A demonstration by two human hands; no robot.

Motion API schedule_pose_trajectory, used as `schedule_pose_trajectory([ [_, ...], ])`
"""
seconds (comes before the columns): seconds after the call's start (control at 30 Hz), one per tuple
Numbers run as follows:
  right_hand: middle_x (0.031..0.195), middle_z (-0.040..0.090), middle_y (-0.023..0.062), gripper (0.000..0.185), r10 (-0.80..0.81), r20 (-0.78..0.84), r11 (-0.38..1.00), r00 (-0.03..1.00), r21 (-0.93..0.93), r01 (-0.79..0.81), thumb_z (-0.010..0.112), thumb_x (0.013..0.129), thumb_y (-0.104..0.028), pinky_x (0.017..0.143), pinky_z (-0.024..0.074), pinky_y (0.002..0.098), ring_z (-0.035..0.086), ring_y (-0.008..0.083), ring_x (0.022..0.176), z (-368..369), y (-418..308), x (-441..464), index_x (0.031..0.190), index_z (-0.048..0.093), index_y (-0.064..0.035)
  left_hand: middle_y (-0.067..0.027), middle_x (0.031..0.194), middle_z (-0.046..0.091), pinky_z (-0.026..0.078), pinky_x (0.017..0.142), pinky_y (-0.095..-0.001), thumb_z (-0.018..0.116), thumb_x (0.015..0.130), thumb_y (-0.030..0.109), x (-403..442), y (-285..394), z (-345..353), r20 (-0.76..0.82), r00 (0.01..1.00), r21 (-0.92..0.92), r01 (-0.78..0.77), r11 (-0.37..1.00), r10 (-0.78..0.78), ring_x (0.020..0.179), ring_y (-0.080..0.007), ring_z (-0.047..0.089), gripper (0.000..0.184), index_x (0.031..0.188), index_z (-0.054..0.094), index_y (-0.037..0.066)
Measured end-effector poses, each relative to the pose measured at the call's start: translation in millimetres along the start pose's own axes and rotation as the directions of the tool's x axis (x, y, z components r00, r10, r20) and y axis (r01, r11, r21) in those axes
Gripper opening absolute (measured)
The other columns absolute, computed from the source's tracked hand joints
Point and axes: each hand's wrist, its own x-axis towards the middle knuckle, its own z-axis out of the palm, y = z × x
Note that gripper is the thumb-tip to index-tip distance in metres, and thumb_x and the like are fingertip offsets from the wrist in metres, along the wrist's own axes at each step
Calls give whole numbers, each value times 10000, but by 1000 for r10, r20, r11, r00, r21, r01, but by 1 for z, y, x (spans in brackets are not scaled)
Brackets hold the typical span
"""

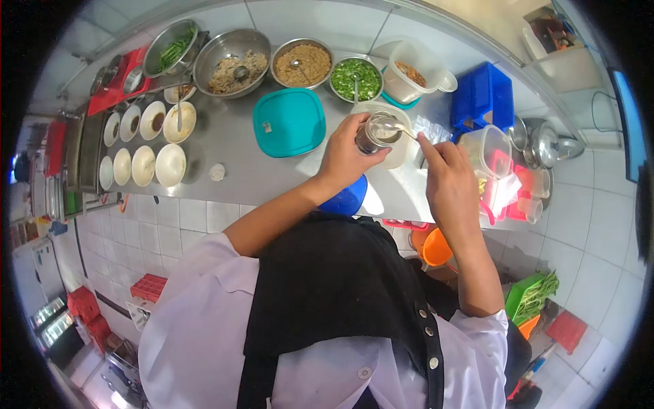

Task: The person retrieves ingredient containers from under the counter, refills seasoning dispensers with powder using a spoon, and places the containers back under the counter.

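My left hand point(344, 153) is wrapped round a small clear jar point(370, 142) with dark contents, tilted over the counter. In my right hand point(446, 170) a metal spoon point(407, 131) is pinched by its handle, its bowl at the jar's mouth with something pale in it. Below the jar sits a whitish plastic container point(397, 161), partly hidden by my left hand. A teal lid point(289, 123) lies to the left of my left hand. Near my wrist, a blue rounded thing point(346, 198) shows at the counter's edge.
Several white bowls point(170, 165) stand in rows at left. Along the wall are metal bowls of minced food point(238, 76), brown crumbly food point(306, 63) and chopped greens point(360, 75). Blue bins point(482, 99), a clear tub point(487, 151) and a kettle point(545, 144) are at right.
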Motion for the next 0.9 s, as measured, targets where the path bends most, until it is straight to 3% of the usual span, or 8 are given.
schedule_pose_trajectory([
  [0.07, 999, 686, 87, 496, 26, -15, 999, 1000, 22, -26, 701, 885, -1, 765, 589, 404, 676, 267, 927, -6, -5, 0, 1371, 758, -80, -186, 1269, 668, 580, 988, -431, 957, 790, 135, -1, -4, 3, -40, 998, 7, -52, 999, 52, 1190, -356, 706, 692, 1363, 583, 27],
  [0.17, 1001, 689, 86, 475, 16, 1, 1000, 1000, -14, -16, 697, 887, 2, 766, 594, 409, 681, 266, 938, -6, -10, -3, 1350, 768, -76, -152, 1375, 610, 574, 1107, -406, 953, 807, 73, -4, -5, 3, -26, 999, 42, -17, 999, 18, 1328, -276, 643, 759, 1428, 522, 9],
  [0.47, 989, 685, 105, 499, -33, 47, 989, 998, -141, 39, 703, 888, -16, 750, 610, 386, 691, 268, 974, -12, -32, 0, 1386, 699, 11, -167, 1324, 613, 522, 1073, -437, 961, 715, 4, -4, 5, 8, -129, 986, 169, -87, 982, 109, 1259, -347, 637, 803, 1388, 524, 25],
  [0.57, 975, 675, 108, 487, -57, 121, 989, 991, -126, 72, 706, 884, -30, 742, 614, 380, 688, 270, 973, -18, -45, -1, 1367, 700, 35, -175, 1336, 604, 520, 1076, -434, 954, 709, -11, -3, 4, 8, -124, 980, 129, -137, 982, 153, 1263, -351, 632, 818, 1396, 511, 22],
  [0.9, 942, 636, 88, 472, -89, 87, 984, 992, -150, 102, 714, 874, -73, 714, 605, 330, 662, 240, 946, -27, -56, 5, 1331, 706, 44, -232, 1408, 553, 531, 1098, -446, 936, 695, -65, -12, -10, 9, -179, 970, 94, -148, 985, 162, 1313, -404, 616, 877, 1429, 464, 17],
])
